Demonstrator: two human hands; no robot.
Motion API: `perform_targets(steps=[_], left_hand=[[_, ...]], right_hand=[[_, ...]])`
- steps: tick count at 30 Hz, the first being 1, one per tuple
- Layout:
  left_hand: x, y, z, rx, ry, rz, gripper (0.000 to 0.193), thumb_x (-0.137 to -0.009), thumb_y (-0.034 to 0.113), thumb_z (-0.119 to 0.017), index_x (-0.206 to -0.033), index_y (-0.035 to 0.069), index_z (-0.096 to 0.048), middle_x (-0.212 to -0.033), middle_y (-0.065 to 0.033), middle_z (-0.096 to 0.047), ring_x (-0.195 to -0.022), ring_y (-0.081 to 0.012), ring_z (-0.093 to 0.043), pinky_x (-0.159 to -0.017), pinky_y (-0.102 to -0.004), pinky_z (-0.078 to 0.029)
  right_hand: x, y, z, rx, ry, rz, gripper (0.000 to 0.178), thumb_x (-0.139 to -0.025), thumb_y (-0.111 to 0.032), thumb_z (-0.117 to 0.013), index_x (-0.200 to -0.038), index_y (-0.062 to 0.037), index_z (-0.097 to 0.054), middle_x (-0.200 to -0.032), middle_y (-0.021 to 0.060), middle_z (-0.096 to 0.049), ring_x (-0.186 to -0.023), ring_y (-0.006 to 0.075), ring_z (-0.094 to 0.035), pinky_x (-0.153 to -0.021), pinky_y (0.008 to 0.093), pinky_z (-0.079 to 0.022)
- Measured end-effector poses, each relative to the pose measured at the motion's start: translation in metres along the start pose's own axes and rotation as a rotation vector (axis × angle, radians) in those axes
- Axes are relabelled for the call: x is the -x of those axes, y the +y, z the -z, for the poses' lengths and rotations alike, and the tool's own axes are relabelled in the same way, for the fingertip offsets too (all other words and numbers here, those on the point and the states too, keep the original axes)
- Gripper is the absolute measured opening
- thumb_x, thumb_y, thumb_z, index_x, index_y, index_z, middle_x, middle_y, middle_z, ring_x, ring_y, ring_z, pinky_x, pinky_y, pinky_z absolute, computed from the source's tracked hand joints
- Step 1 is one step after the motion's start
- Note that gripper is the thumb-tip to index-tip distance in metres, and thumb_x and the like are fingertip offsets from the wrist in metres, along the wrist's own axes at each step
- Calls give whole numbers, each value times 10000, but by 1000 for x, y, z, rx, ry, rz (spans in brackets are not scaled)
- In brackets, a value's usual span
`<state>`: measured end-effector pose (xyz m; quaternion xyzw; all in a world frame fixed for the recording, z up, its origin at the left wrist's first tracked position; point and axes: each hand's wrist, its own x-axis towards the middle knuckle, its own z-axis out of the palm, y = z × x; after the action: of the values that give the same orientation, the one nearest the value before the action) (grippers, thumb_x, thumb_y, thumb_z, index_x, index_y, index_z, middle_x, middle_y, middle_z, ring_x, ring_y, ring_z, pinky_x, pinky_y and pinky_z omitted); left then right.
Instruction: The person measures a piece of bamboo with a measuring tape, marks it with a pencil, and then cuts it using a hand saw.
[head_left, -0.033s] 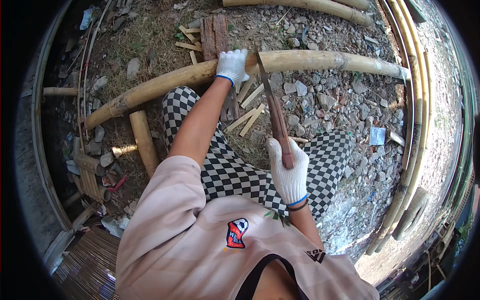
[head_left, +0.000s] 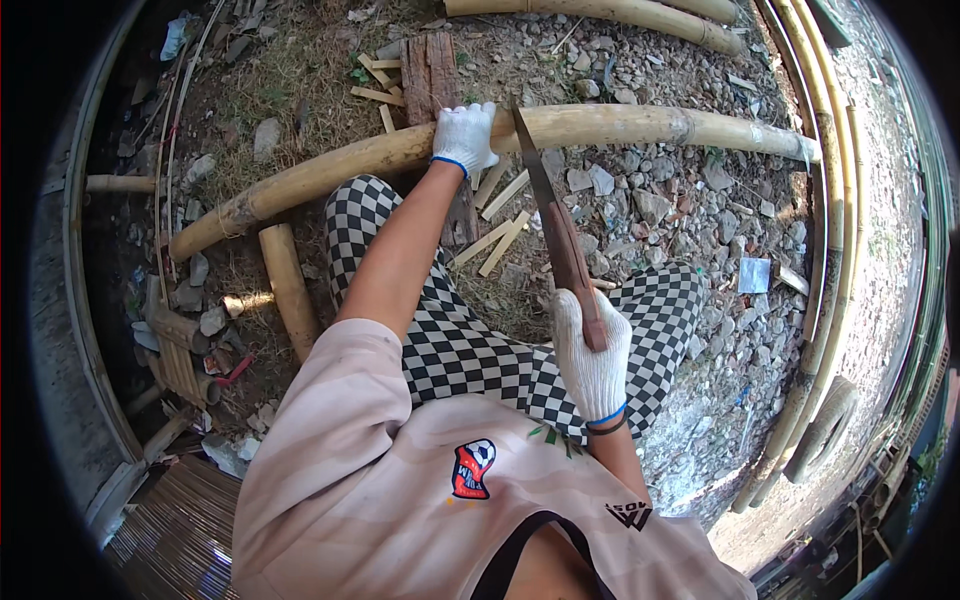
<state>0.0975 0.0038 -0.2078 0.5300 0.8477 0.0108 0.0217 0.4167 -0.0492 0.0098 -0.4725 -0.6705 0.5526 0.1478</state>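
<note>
Stony ground (head_left: 285, 65) bears pale strips (head_left: 505, 243) and a weathered wooden block (head_left: 429, 75).

Pale pink short-sleeved shirt (head_left: 330, 440), black-collared, red-badged; black-and-white checkered trousers (head_left: 470, 365); white knit gloves (head_left: 592, 365), blue-edged; dark wristband (head_left: 608, 427).

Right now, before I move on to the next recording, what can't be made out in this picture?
All in the head view:
How far the left hand's fingers reach down the bamboo pole's far side: hidden by hand and pole.
Any cut's depth: the saw blade blocks it.
Part of the saw handle: covered by the right hand.
The rearmost pole: cut off by the top edge.
</note>
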Motion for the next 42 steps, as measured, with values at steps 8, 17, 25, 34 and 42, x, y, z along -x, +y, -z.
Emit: perform_targets(steps=[8, 17, 25, 34, 42], left_hand=[[-9, 13, 7, -25, 45, -36, 630, -655, 415, -893, -1149, 151, -606, -1038, -81, -708, -986, -282, -723, -858, -465, -536], [13, 3, 0, -32, 78, -3, 613, -658, 368, -881, -1163, 162, -601, -1039, -67, -693, -982, -282, -709, -865, -468, -530], [-1, 10, -8, -36, 90, -25, 638, -631, 369, -893, -1164, 164, -610, -1027, -66, -682, -973, -285, -701, -857, -464, -525], [-7, 23, 5, 28, 132, -41, 583, -664, 332, -882, -1148, 152, -611, -1028, -71, -693, -956, -295, -707, -855, -472, -519], [15, -3, -1, -46, 112, -1, 654, -640, 373, -903, -1187, 171, -607, -1017, -52, -672, -972, -270, -697, -866, -460, -512]], right_hand=[[-96, 13, -52, 116, 54, 226, 384, -1051, -347, -672, -925, 14, -704, -699, 197, -657, -625, 385, -625, -595, 406, -496], [-5, 7, -6, 95, 9, 78, 292, -1043, -272, -713, -1136, 5, -726, -726, 120, -682, -633, 178, -619, -637, 322, -529], [-83, 22, -35, 201, -9, 137, 404, -1070, -386, -642, -1013, 8, -708, -708, 178, -656, -609, 327, -626, -601, 394, -512], [-130, 49, -55, 70, 63, 192, 422, -1053, -389, -680, -985, 25, -726, -697, 146, -664, -609, 201, -627, -627, 371, -510], [-9, 18, -10, 143, -63, 27, 325, -1047, -291, -692, -1167, 8, -735, -828, 164, -735, -704, 245, -717, -683, 357, -567]])
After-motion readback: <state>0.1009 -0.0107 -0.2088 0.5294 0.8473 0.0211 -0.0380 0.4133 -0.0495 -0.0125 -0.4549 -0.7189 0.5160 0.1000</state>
